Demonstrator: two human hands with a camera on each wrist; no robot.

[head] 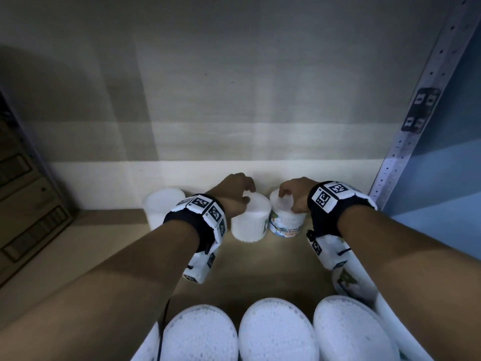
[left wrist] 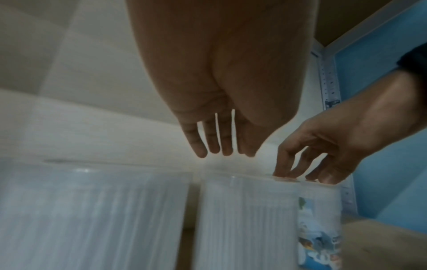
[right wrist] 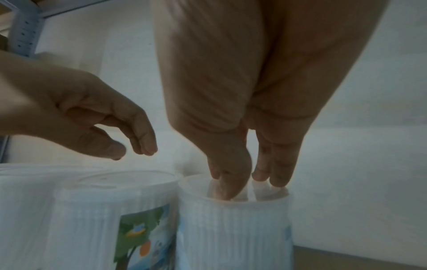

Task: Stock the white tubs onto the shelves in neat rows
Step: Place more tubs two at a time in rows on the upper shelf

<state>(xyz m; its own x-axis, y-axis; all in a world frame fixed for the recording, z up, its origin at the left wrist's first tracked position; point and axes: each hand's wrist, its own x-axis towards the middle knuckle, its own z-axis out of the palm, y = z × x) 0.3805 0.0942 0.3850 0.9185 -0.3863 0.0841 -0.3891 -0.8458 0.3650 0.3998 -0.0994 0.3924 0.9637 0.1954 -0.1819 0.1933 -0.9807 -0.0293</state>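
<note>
Three white tubs stand in a row at the back of the wooden shelf (head: 273,269): a left tub (head: 162,207), a middle tub (head: 250,222) and a right tub (head: 286,221) with a blue label facing front. My left hand (head: 247,195) hovers just over the middle tub's lid (right wrist: 124,180), fingers loosely bent and holding nothing (left wrist: 221,153). My right hand (head: 287,201) has its thumb and fingertips (right wrist: 279,180) resting on top of the right tub (right wrist: 233,228). The two held-over tubs stand close together, nearly touching.
Three more white tubs (head: 277,332) line the near edge, and another labelled one (head: 348,280) lies under my right wrist. Brown cardboard boxes (head: 26,204) fill the left. A perforated metal upright (head: 406,126) and a blue wall (head: 447,178) bound the right.
</note>
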